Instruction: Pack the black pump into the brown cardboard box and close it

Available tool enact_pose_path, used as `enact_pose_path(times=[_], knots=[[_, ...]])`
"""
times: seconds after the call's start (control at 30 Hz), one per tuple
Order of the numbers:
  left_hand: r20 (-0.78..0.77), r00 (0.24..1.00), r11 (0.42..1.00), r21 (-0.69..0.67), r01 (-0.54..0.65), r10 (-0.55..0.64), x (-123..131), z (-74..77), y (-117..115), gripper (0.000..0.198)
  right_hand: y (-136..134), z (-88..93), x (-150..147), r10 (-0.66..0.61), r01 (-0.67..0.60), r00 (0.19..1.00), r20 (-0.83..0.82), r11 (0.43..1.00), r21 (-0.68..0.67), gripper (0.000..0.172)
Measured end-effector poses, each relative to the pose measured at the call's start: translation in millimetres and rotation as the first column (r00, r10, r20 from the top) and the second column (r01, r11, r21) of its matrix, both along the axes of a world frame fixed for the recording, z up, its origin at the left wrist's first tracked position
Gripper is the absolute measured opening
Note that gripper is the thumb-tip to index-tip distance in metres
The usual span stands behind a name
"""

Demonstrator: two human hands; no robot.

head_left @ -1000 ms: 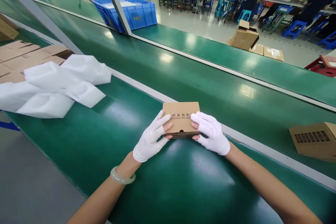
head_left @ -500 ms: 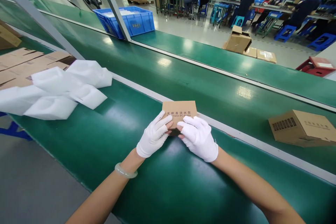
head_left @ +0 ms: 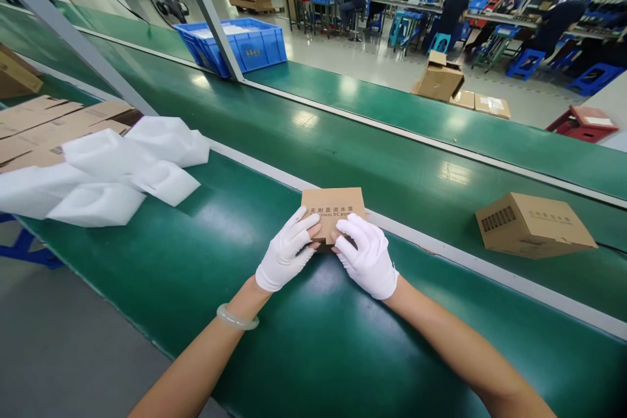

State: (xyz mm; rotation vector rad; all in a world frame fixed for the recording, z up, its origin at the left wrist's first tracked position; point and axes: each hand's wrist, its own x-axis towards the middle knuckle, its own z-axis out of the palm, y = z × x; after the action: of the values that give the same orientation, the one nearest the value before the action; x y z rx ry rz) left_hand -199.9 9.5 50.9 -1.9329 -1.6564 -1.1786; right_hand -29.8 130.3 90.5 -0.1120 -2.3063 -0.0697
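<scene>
Right hand (head_left: 368, 257) slid inward; both hands press small carton (head_left: 333, 206).

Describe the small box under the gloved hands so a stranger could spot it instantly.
Start at the near green bench. At its far edge, the left hand and right hand press a flat printed cardboard box. The other closed carton rides the belt alone, untouched.

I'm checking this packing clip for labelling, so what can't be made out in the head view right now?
- Small cardboard box: its near edge is hidden by the left hand and right hand, and its lower print line is partly covered.
- Second box on the belt: side print too small to read.
- Blue crate: contents partly hidden behind a metal post.
- Flat cardboard: cut off by the left edge.
</scene>
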Motion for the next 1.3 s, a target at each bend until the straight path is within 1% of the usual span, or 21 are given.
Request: enact_pose_path(times=[0.1,0.17,0.27,0.43,0.57,0.63,0.73,0.8,0.87,0.97,1.0,1.07,1.1,1.13,1.17,1.23,1.27,1.3], knots=[[0.01,1.0,1.0,-0.005,-0.002,0.002,-0.7,-1.9,-0.4,0.062,-3.0,-2.7,0.0,0.005,0.001,0.997,0.079,0.997,-0.077,0.022],[0.014,1.0,1.0,-0.007,-0.005,0.005,-0.8,-2.2,-0.4,0.062,-4.7,-4.0,-0.1,-0.001,0.012,0.995,0.102,0.994,-0.112,0.023],[0.018,1.0,1.0,-0.008,-0.005,0.005,-0.7,-1.2,0.1,0.061,-6.7,-4.3,-0.1,-0.03,0.037,0.997,0.069,0.995,-0.098,0.021],[0.035,0.999,1.0,-0.012,-0.006,0.007,-0.1,-1.5,0.6,0.058,-11.7,-2.7,-2.7,-0.075,0.068,0.995,-0.059,0.991,-0.12,0.015],[0.036,0.999,1.0,-0.002,-0.014,0.014,-1.9,-1.7,2.7,0.056,-11.9,0.6,-10.4,-0.182,0.179,0.983,-0.011,0.973,-0.147,0.016],[0.02,1.0,1.0,0.002,-0.023,0.023,-3.8,-0.7,5.8,0.056,-6.7,3.2,-12.8,-0.201,0.203,0.979,0.028,0.967,-0.153,0.016],[-0.017,0.999,0.999,0.02,-0.041,0.041,-6.4,0.6,12.9,0.057,6.6,5.7,-12.2,-0.151,0.167,0.984,0.097,0.967,-0.192,0.013],[-0.027,0.998,0.998,0.027,-0.051,0.051,-7.9,-0.1,18.6,0.056,16.1,5.3,-12.0,-0.14,0.168,0.982,0.129,0.956,-0.24,0.02],[-0.024,0.998,0.998,0.029,-0.049,0.05,-10.2,-1.9,24.6,0.054,24.6,3.9,-15.3,-0.188,0.224,0.971,0.148,0.932,-0.285,0.024],[-0.023,0.999,0.999,0.029,-0.034,0.035,-17.4,-4.2,35.1,0.052,36.0,2.5,-25.3,-0.251,0.298,0.952,0.178,0.895,-0.331,0.019],[-0.027,0.999,0.999,0.028,-0.03,0.031,-20.6,-4.1,39.6,0.051,38.9,2.1,-27.5,-0.268,0.311,0.949,0.169,0.89,-0.334,0.02],[-0.05,0.998,0.999,0.018,-0.035,0.036,-27.3,-2.5,51.3,0.048,40.9,-0.9,-24.9,-0.3,0.319,0.948,0.108,0.89,-0.325,0.028],[-0.071,0.996,0.999,0.009,-0.045,0.045,-30.6,-0.9,59.3,0.046,39.6,-5.4,-19.3,-0.317,0.319,0.947,0.057,0.893,-0.317,0.035],[-0.096,0.994,0.998,-0.005,-0.061,0.06,-33.9,0.9,69.4,0.043,37.2,-13.0,-10.7,-0.322,0.309,0.947,0.012,0.898,-0.313,0.039],[-0.127,0.988,0.996,-0.02,-0.086,0.083,-37.8,3.0,81.9,0.04,34.8,-24.6,0.1,-0.315,0.293,0.949,-0.023,0.905,-0.307,0.038],[-0.209,0.97,0.987,-0.073,-0.141,0.124,-49.1,8.2,114.2,0.032,35.1,-58.5,23.9,-0.294,0.268,0.954,-0.059,0.924,-0.273,0.036],[-0.254,0.956,0.98,-0.097,-0.174,0.144,-56.9,11.8,133.0,0.029,39.0,-78.6,34.4,-0.332,0.323,0.943,-0.011,0.924,-0.204,0.037],[-0.291,0.941,0.969,-0.125,-0.214,0.171,-65.6,16.0,152.1,0.027,45.1,-98.4,42.8,-0.347,0.352,0.936,0.061,0.925,-0.142,0.038]])
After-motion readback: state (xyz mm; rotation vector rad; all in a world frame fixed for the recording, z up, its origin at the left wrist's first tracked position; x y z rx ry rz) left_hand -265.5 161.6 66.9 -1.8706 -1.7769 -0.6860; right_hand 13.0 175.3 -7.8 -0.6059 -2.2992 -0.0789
